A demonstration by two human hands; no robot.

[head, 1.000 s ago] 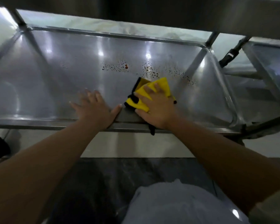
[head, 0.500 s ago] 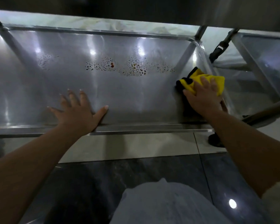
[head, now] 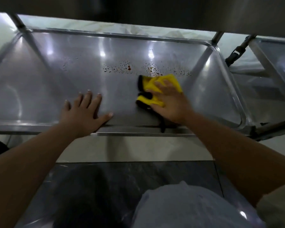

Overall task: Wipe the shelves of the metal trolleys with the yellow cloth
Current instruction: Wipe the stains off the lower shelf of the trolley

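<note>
The yellow cloth (head: 161, 87), black-edged and bunched, lies flat on the shiny metal trolley shelf (head: 44, 83), right of centre and near the front rim. Just beyond it, a band of droplets (head: 122, 69) with reddish specks dots the shelf's middle.

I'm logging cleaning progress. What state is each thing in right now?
Shelf: wet, droplets and reddish specks across the middle.
Cloth: bunched, pressed on the shelf beside the droplets.
Right hand: flat on the cloth.
Left hand: spread flat on the shelf.
</note>
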